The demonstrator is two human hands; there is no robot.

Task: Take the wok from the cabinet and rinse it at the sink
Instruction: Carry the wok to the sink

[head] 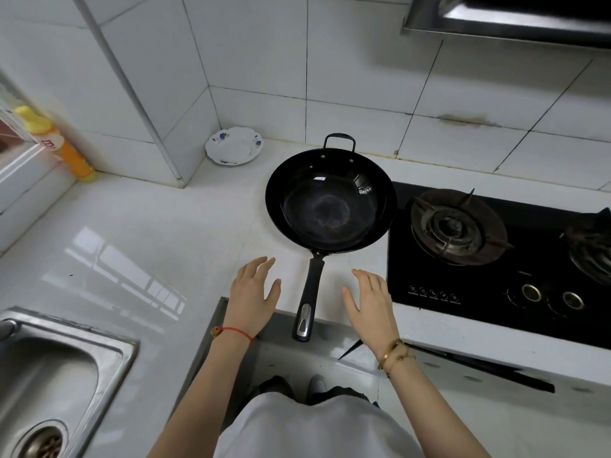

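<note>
A black wok (pixel 330 201) sits upright on the white counter (pixel 158 233), just left of the stove. Its long black handle (pixel 309 297) points toward me and juts past the counter's front edge. A small loop handle is at its far side. My left hand (pixel 253 290) hovers open just left of the long handle, fingers spread. My right hand (pixel 370 299) hovers open just right of it. Neither hand touches the wok. The steel sink (pixel 109 355) is at the lower left, with its drain showing.
A black gas stove (pixel 496 259) with two burners lies right of the wok. A small flowered plate (pixel 234 146) leans in the tiled back corner. An orange bottle with a yellow cap (pixel 64 148) stands at the far left. A range hood (pixel 509 18) hangs top right.
</note>
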